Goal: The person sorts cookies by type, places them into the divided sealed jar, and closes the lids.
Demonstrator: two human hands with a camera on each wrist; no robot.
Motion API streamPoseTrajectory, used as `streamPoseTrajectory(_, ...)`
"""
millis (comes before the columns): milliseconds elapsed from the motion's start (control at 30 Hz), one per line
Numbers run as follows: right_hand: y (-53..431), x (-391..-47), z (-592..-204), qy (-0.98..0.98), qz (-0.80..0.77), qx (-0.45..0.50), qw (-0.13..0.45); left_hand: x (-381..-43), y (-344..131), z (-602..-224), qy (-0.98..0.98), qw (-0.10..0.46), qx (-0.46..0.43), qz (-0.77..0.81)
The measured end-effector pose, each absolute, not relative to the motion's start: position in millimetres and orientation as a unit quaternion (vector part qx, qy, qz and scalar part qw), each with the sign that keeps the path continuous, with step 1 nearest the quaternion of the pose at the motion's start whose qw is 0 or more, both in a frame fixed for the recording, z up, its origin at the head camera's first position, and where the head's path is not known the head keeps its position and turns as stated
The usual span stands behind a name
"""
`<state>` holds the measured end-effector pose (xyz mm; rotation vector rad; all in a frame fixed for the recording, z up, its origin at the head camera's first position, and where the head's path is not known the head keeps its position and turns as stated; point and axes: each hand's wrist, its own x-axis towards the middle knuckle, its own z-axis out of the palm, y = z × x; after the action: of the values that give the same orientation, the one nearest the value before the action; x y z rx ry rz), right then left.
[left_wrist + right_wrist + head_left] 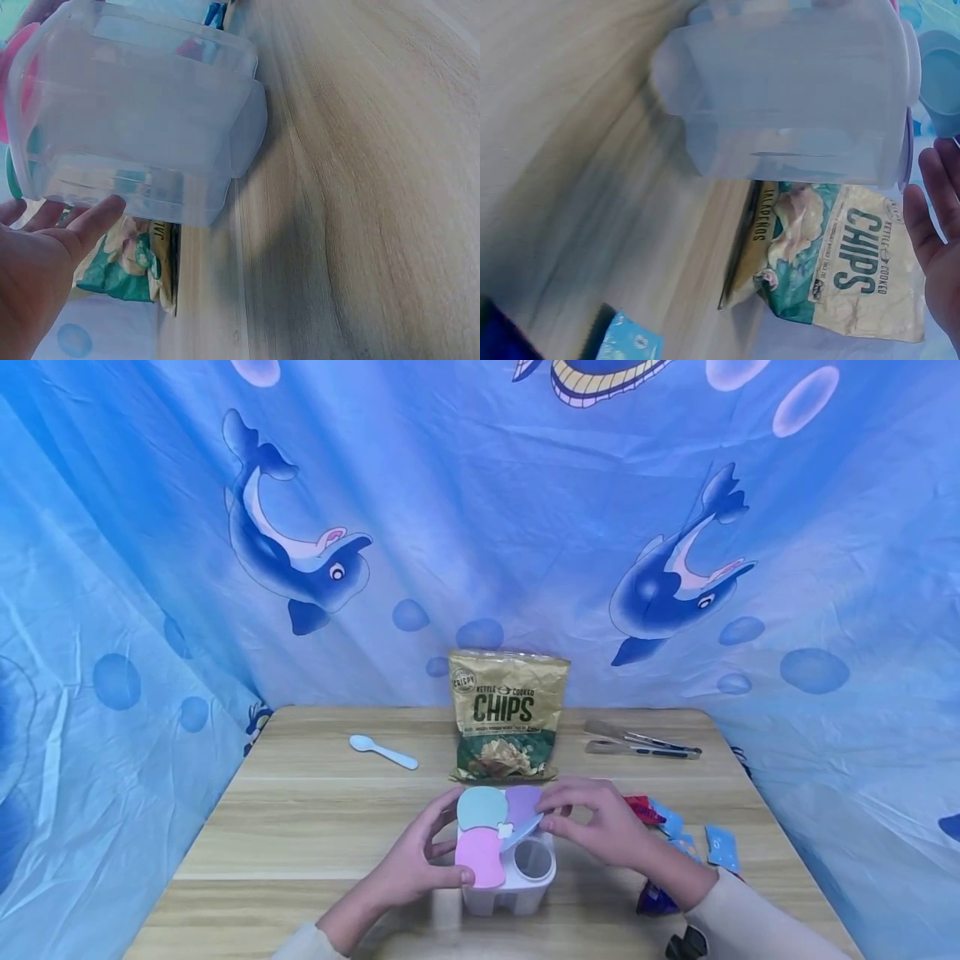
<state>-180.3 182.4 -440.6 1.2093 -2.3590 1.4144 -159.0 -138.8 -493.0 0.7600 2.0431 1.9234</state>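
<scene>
Left hand (412, 858) grips the container (525, 895); right hand (600, 823) pinches the blue lid (522, 832) (likely light, stiff; best held by its rim).

Left arm (343, 922): enters lower left, angled up and inward; wrist (369, 896) exposed beyond light sleeve (307, 945). Left hand (414, 858): thumb (452, 877) on near side, fingers (442, 807) on far side, curved in a C-shaped hold. Right arm (750, 914): enters lower right, angled up and leftward; wrist likewise exposed. Right hand (597, 820): back uppermost, thumb (566, 830) and forefinger (567, 797) in a pinch.
</scene>
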Motion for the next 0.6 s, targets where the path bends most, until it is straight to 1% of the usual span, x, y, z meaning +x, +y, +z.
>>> streamPoseTrajectory(300, 173.0, -189.1, -432.7, -0.790, 0.479, 0.378, 0.053, -158.7, -138.5, -491.7, 0.691, 0.122, 0.258, 0.665)
streamPoseTrajectory(467, 171.2, -190.1, -433.4, -0.786, 0.496, 0.365, 0.048, -156.7, -139.1, -485.6, 0.729, 0.124, 0.246, 0.627)
streamPoseTrajectory(533, 171.4, -189.8, -434.2, -0.785, 0.500, 0.363, 0.047, -154.1, -139.8, -479.8, 0.769, 0.109, 0.235, 0.584)
streamPoseTrajectory(600, 171.6, -189.2, -433.6, -0.786, 0.502, 0.360, 0.043, -150.3, -140.1, -471.5, 0.805, 0.079, 0.227, 0.543)
